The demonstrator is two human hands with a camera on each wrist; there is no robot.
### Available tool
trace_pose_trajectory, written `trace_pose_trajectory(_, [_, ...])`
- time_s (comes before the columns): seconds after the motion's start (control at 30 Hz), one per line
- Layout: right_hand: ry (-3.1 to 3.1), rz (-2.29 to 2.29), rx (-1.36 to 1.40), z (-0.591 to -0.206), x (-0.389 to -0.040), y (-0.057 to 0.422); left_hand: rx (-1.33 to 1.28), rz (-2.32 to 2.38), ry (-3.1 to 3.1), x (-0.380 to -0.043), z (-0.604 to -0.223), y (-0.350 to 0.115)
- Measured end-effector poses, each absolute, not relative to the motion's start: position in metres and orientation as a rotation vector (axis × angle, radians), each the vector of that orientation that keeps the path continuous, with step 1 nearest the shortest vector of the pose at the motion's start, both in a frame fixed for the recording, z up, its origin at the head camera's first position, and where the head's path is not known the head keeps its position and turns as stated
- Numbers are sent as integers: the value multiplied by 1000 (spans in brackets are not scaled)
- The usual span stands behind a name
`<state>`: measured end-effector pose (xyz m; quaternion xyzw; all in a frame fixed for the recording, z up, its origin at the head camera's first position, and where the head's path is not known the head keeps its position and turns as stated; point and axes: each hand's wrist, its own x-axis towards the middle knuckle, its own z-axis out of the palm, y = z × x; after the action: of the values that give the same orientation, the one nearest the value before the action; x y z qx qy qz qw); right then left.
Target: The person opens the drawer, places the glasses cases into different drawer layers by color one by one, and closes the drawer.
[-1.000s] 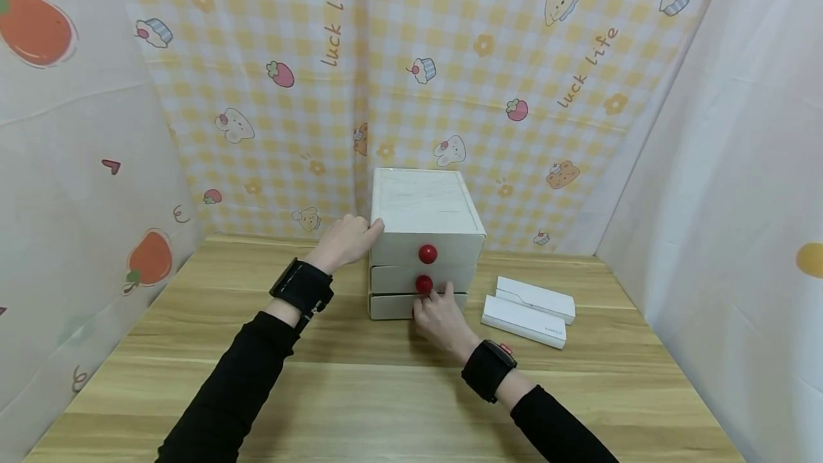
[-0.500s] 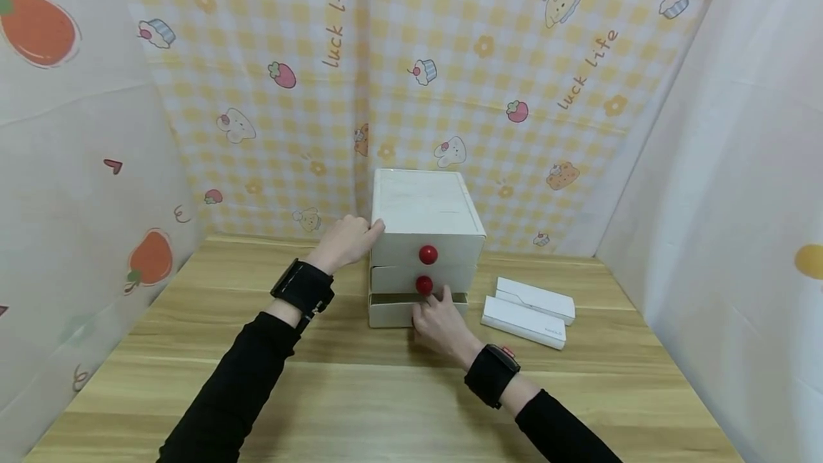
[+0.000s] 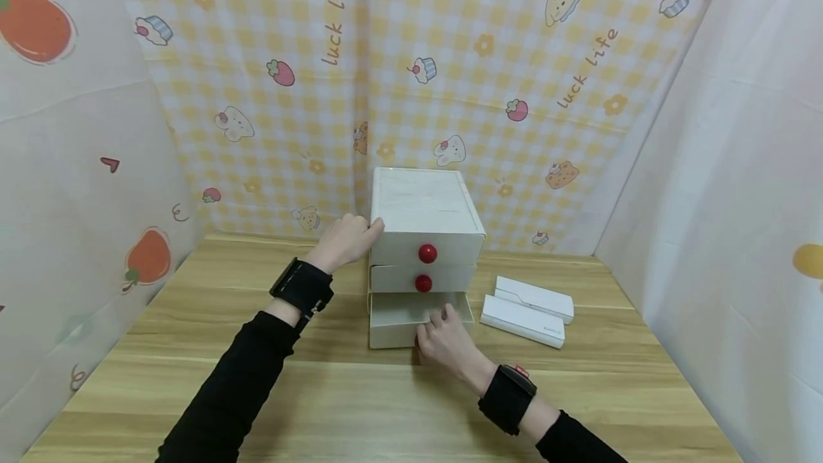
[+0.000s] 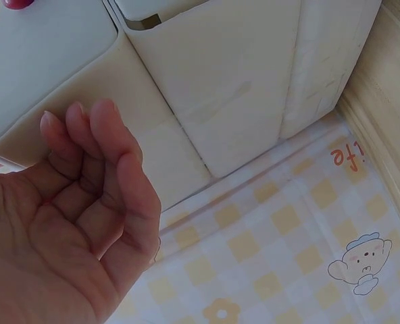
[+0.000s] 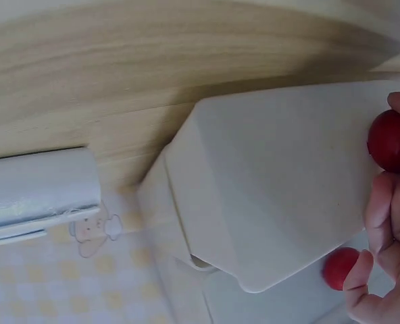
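A white cabinet [image 3: 421, 198] with three stacked drawers and round red knobs stands at the back of the table. Its bottom drawer [image 3: 391, 336] is pulled out, and the part of its inside that shows looks bare. My right hand [image 3: 450, 345] pinches that drawer's red knob [image 5: 390, 142] between thumb and fingers; in the head view the hand mostly covers the knob. Against the cabinet's upper left side rests my left hand [image 3: 345, 240], with the thumb at the top front corner. In the left wrist view its fingers [image 4: 109, 138] bend loosely along the side wall.
Two slim white boxes [image 3: 524, 320] lie side by side on the wooden table [image 3: 334, 406], right of the cabinet. A yellow checked cloth [image 3: 308, 113] hangs close behind it. White cloths flank the table on both sides.
The bottom drawer has slid out toward me, from nearly closed to well open, with my right hand drawing back on its knob. My left hand has stayed at the cabinet's side.
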<state>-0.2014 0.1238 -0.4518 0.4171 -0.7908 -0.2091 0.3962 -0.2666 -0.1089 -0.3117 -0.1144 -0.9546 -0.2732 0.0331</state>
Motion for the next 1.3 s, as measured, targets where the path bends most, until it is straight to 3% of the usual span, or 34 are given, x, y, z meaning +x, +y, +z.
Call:
trace_pose_trajectory(0.83, [-2089,-527,1204,-446,-151,135,-350,-871,-2941,-265,-313,-110])
trace_pose_trajectory(1.07, [-2009,-178,1216,-450,-156,149,-353,-871,-2944,-266,-313,-109])
trace_pose_trajectory(1.3, [-1921,77,1141,-440,-183,178,-351,-865,-2943,-266,-313,-109])
